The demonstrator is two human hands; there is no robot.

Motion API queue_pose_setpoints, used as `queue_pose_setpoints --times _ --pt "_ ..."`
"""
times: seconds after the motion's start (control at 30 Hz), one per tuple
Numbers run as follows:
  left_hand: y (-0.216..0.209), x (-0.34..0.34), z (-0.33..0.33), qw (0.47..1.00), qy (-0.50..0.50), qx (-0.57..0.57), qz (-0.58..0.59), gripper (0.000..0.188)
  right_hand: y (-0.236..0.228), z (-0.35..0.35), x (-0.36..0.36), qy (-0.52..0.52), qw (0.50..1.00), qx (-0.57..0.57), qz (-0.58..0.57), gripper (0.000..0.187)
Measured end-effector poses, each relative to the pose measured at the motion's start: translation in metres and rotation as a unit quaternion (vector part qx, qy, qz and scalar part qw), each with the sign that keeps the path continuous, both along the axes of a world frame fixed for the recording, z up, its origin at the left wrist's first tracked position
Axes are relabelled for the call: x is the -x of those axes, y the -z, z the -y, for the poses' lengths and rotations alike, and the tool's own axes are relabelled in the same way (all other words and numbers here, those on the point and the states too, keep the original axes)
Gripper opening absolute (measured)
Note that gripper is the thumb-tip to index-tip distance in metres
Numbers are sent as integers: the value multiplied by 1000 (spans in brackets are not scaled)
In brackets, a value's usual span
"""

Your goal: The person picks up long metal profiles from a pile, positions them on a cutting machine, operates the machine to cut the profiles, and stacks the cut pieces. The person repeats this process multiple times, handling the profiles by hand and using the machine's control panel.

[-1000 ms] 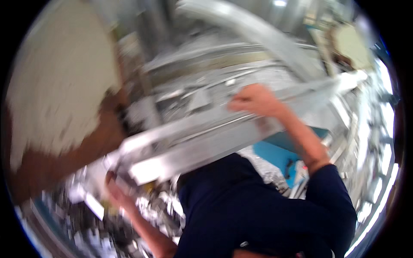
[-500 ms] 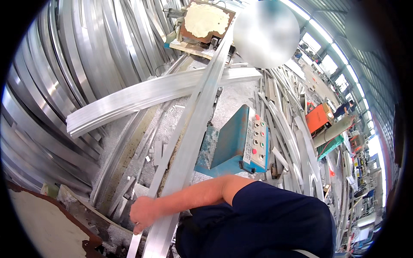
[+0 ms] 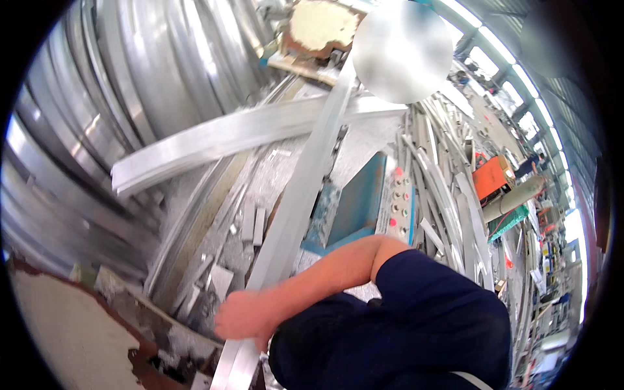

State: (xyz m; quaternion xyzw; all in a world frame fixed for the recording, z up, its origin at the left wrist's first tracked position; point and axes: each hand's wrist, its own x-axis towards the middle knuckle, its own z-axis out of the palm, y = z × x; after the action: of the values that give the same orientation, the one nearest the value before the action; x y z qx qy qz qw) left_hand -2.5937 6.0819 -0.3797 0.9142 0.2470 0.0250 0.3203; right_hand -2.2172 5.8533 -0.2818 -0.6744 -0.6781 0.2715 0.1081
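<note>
My right hand [image 3: 244,316] lies across the near end of long silvery aluminium profiles [image 3: 296,195], its fingers wrapped over their left edge. The profiles slant from the lower edge up toward the back of the view. Beside my bent right forearm stands a blue control box [image 3: 357,201] with red, green and dark buttons, partly hidden by the arm. My left hand is out of view.
A stack of pale profiles [image 3: 214,140] lies crosswise beneath the long ones. Curving aluminium lengths [image 3: 149,71] fill the left. Offcuts [image 3: 253,222] are scattered below. Many loose strips lie right of the box, near an orange machine [image 3: 491,177]. Someone in dark clothing [image 3: 530,164] is farther off.
My right hand has shifted rightward and slightly up, from a narrow strip onto the wider profiles. The gap between the long profiles has closed. The whole view has shifted slightly.
</note>
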Motion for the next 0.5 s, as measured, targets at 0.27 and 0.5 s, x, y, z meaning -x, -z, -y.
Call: queue_pose_setpoints --times 0.27,0.5 --pt "7 -74 30 954 -126 162 219 114 5 25 -45 62 995 -48 54 52" --pt "11 -55 55 921 -262 116 263 81 27 13 -59 45 992 -64 95 45"
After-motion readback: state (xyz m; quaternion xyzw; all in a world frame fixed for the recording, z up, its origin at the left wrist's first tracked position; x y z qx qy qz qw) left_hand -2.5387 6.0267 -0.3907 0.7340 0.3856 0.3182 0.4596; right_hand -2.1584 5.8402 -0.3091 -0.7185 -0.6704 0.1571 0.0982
